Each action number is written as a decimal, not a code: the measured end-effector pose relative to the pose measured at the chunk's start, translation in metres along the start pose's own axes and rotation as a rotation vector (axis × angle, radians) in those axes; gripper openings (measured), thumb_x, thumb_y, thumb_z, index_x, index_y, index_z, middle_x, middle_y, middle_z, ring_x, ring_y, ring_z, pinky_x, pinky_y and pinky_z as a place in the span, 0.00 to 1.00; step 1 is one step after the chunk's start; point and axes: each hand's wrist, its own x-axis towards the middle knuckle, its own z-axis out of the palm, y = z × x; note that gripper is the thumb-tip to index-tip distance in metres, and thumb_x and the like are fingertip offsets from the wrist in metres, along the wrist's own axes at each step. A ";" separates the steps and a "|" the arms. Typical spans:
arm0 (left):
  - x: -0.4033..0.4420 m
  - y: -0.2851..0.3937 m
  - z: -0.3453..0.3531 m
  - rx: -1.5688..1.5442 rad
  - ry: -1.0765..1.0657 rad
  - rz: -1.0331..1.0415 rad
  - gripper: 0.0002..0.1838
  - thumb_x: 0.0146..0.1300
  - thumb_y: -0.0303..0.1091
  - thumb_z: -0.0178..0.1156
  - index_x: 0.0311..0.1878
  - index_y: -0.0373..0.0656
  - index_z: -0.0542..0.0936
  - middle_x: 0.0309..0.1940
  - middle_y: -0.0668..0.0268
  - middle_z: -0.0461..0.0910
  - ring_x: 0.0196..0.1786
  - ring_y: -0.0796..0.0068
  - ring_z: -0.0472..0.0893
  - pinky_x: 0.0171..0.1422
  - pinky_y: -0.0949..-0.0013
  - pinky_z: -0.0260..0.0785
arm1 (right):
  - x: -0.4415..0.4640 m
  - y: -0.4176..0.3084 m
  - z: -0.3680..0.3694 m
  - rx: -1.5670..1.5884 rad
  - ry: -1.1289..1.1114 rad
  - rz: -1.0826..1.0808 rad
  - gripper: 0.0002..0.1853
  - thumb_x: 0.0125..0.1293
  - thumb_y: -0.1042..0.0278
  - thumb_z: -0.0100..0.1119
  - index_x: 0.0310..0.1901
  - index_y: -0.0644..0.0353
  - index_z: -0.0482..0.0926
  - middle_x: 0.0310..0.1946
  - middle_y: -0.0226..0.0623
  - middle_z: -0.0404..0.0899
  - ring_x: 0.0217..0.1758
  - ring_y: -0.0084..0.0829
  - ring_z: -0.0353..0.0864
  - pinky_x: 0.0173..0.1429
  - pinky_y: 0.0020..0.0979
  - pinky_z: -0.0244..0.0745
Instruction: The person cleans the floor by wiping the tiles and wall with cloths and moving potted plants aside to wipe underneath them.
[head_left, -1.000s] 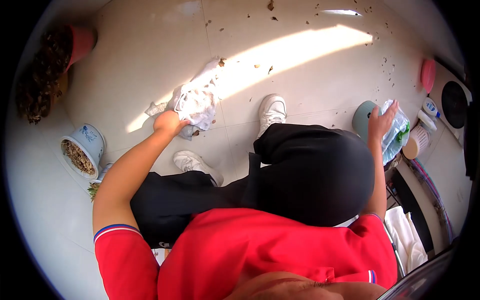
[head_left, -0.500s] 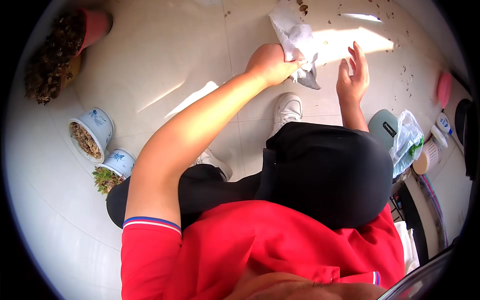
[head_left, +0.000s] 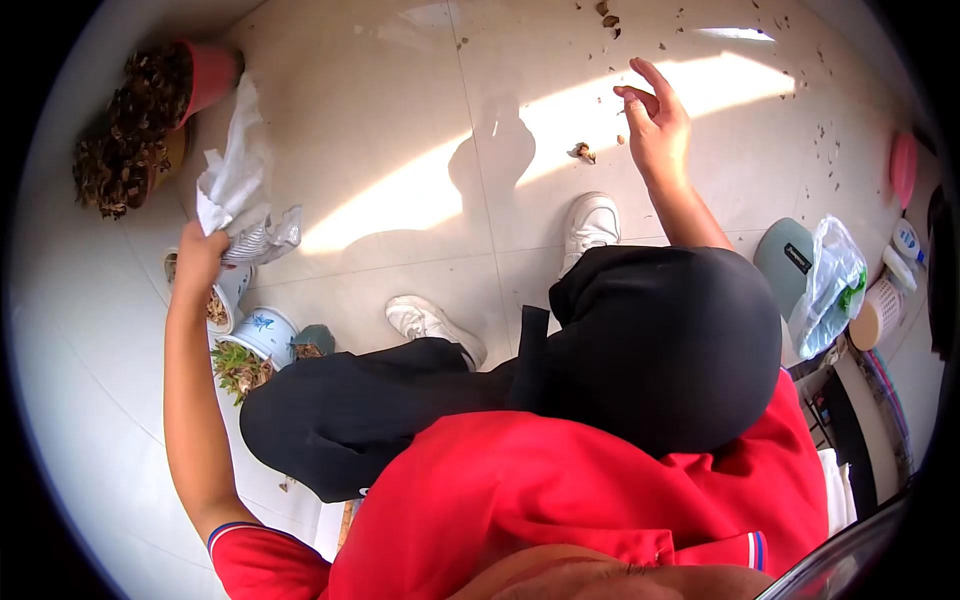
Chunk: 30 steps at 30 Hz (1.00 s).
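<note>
At the left, my left hand [head_left: 203, 256] is closed around a crumpled white cloth [head_left: 238, 165] with a grey-striped end. The cloth hangs over the floor beside the blue-and-white flowerpots, partly covering the rear one [head_left: 234, 290]. My right hand [head_left: 660, 130] is raised above the sunlit floor with its fingers apart and nothing in them. On the tiles left of that hand lies a small brown dry scrap [head_left: 583, 153].
A red pot [head_left: 210, 78] with dry brown leaves tips over at the far left. Nearer stand a blue-and-white pot [head_left: 262, 333] and a succulent [head_left: 240, 370]. At right are a grey-green object [head_left: 783, 255], a plastic bag [head_left: 830, 280] and a perforated basket [head_left: 877, 312]. Brown scraps [head_left: 611, 20] dot the floor.
My left hand has swung far to the left with the white cloth, away from my right hand. My right hand has shifted a little left. The brown scrap on the tiles now shows.
</note>
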 end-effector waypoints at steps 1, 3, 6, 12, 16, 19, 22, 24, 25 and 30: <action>0.010 -0.023 0.002 -0.009 -0.151 -0.136 0.27 0.57 0.27 0.56 0.61 0.24 0.75 0.50 0.54 0.83 0.54 0.63 0.82 0.44 0.58 0.79 | 0.001 0.002 0.001 -0.001 -0.011 -0.002 0.25 0.68 0.79 0.52 0.67 0.65 0.71 0.65 0.44 0.76 0.57 0.33 0.86 0.63 0.32 0.77; 0.033 -0.065 0.028 0.186 -0.255 -0.280 0.37 0.59 0.33 0.61 0.69 0.24 0.66 0.59 0.47 0.78 0.62 0.54 0.79 0.50 0.53 0.79 | 0.006 0.006 0.000 -0.006 -0.028 -0.013 0.25 0.68 0.79 0.51 0.68 0.65 0.71 0.66 0.43 0.76 0.57 0.34 0.86 0.62 0.32 0.78; 0.065 -0.126 0.072 0.714 0.042 -0.043 0.47 0.65 0.48 0.63 0.78 0.30 0.55 0.72 0.39 0.65 0.72 0.44 0.70 0.72 0.55 0.68 | 0.002 -0.015 -0.003 -0.045 -0.053 0.138 0.26 0.67 0.78 0.50 0.68 0.65 0.71 0.67 0.41 0.76 0.57 0.34 0.86 0.61 0.32 0.78; 0.111 -0.195 0.190 0.274 0.610 0.098 0.40 0.74 0.55 0.48 0.77 0.32 0.59 0.79 0.46 0.54 0.80 0.48 0.57 0.82 0.58 0.53 | -0.009 0.034 -0.008 -0.064 -0.184 0.179 0.22 0.68 0.76 0.52 0.63 0.69 0.76 0.56 0.45 0.84 0.51 0.32 0.88 0.56 0.29 0.78; 0.100 -0.209 0.234 0.228 0.793 0.128 0.38 0.74 0.51 0.48 0.76 0.31 0.61 0.78 0.44 0.56 0.80 0.48 0.57 0.82 0.57 0.52 | -0.018 0.038 -0.004 -0.150 -0.368 0.287 0.19 0.69 0.74 0.53 0.60 0.69 0.78 0.48 0.43 0.87 0.47 0.30 0.88 0.55 0.28 0.78; 0.102 -0.217 0.250 0.204 0.901 0.101 0.38 0.73 0.50 0.49 0.75 0.28 0.62 0.77 0.42 0.57 0.79 0.44 0.57 0.82 0.53 0.52 | -0.009 0.028 0.002 -0.208 -0.415 0.311 0.18 0.71 0.72 0.53 0.58 0.70 0.79 0.47 0.42 0.87 0.46 0.29 0.88 0.54 0.29 0.78; 0.102 -0.200 0.277 0.174 0.998 0.091 0.38 0.72 0.48 0.48 0.74 0.27 0.61 0.77 0.42 0.58 0.79 0.40 0.56 0.82 0.50 0.50 | 0.007 0.020 0.014 -0.176 -0.399 0.304 0.17 0.74 0.70 0.53 0.57 0.71 0.79 0.46 0.43 0.87 0.46 0.30 0.88 0.53 0.28 0.79; 0.091 -0.161 0.310 0.208 0.974 0.048 0.38 0.71 0.48 0.48 0.74 0.27 0.61 0.78 0.43 0.56 0.79 0.40 0.55 0.83 0.50 0.47 | 0.014 0.016 0.023 -0.113 -0.355 0.323 0.17 0.75 0.69 0.53 0.57 0.71 0.79 0.46 0.43 0.87 0.46 0.30 0.87 0.53 0.28 0.79; 0.087 -0.138 0.328 0.235 0.935 0.058 0.37 0.70 0.46 0.48 0.74 0.27 0.62 0.78 0.44 0.57 0.79 0.41 0.54 0.83 0.52 0.48 | 0.016 0.019 0.030 -0.044 -0.349 0.341 0.17 0.76 0.68 0.53 0.58 0.71 0.79 0.46 0.43 0.86 0.47 0.31 0.87 0.53 0.28 0.79; 0.050 0.007 0.405 0.090 0.686 0.597 0.24 0.61 0.29 0.57 0.62 0.37 0.77 0.70 0.52 0.71 0.75 0.38 0.64 0.75 0.42 0.59 | 0.003 0.014 0.059 -0.021 -0.541 0.339 0.17 0.75 0.67 0.54 0.58 0.71 0.78 0.45 0.42 0.86 0.47 0.29 0.87 0.54 0.29 0.79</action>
